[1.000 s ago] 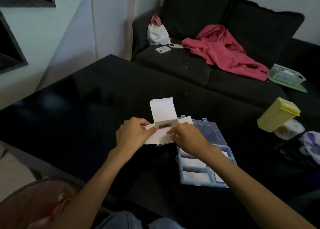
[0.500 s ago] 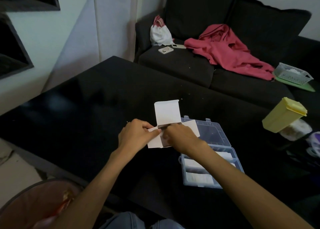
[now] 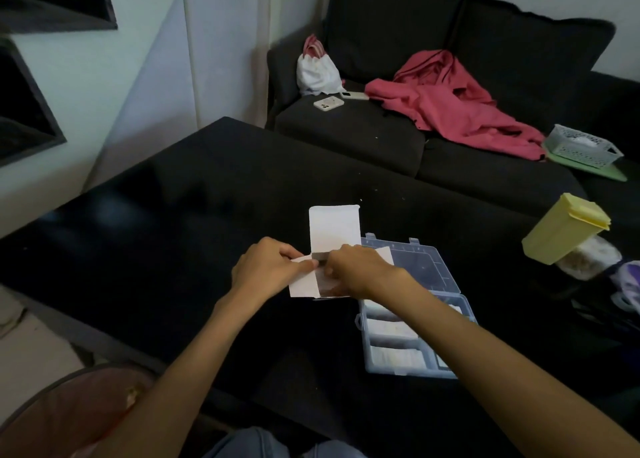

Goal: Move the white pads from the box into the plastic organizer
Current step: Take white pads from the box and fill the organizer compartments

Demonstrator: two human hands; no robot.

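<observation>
A small white cardboard box [image 3: 334, 230] lies on the black table [image 3: 173, 236] with its top flap standing open. My left hand [image 3: 268, 267] pinches the box's left side flap. My right hand [image 3: 360, 270] covers the box mouth with its fingers curled into the opening; what they hold is hidden. Just right of the box sits the clear plastic organizer [image 3: 419, 263], lid laid open toward the sofa. Several white pads [image 3: 396, 355] lie in its near compartments, partly under my right forearm.
A yellow lidded container [image 3: 568, 229] stands at the table's right, beside a clear tub [image 3: 588, 262]. Behind the table is a dark sofa [image 3: 381, 135] with a pink garment [image 3: 450, 104], a white bag [image 3: 317, 71], a phone [image 3: 328, 103] and a white basket [image 3: 581, 146].
My right hand has slid left over the box mouth and its fingers have gone into the opening. The left hand stays on the side flap.
</observation>
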